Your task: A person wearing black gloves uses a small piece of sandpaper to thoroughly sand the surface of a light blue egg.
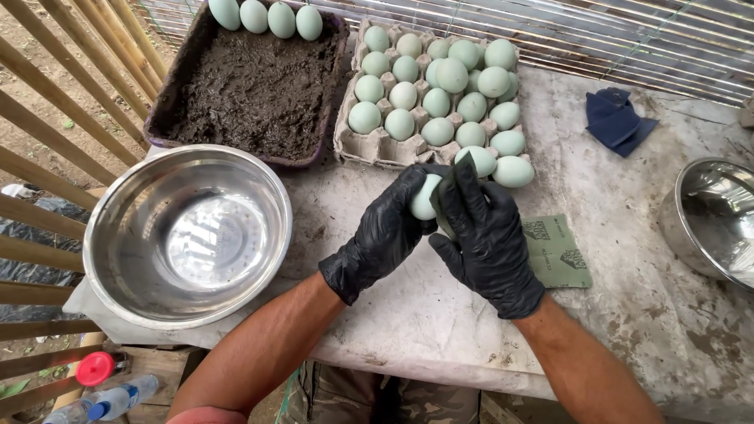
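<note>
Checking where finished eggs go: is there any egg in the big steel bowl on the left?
No, the steel bowl shows only bare shiny metal inside.

Straight ahead of me, at the far side of the grey surface [628,259], stands a grey moulded-pulp egg carton [355,149], square with cupped pockets and filled with pale blue-green eggs. Just right of my hands lies a flat green rectangular sheet of abrasive paper [564,255] whose upturned back carries dark printed marks in repeating patches. Down at the lower left, below the surface's edge, lie clear plastic bottles, one with a red cap [94,367] and one with a blue cap [97,410]; I cannot make out their labels.
</note>
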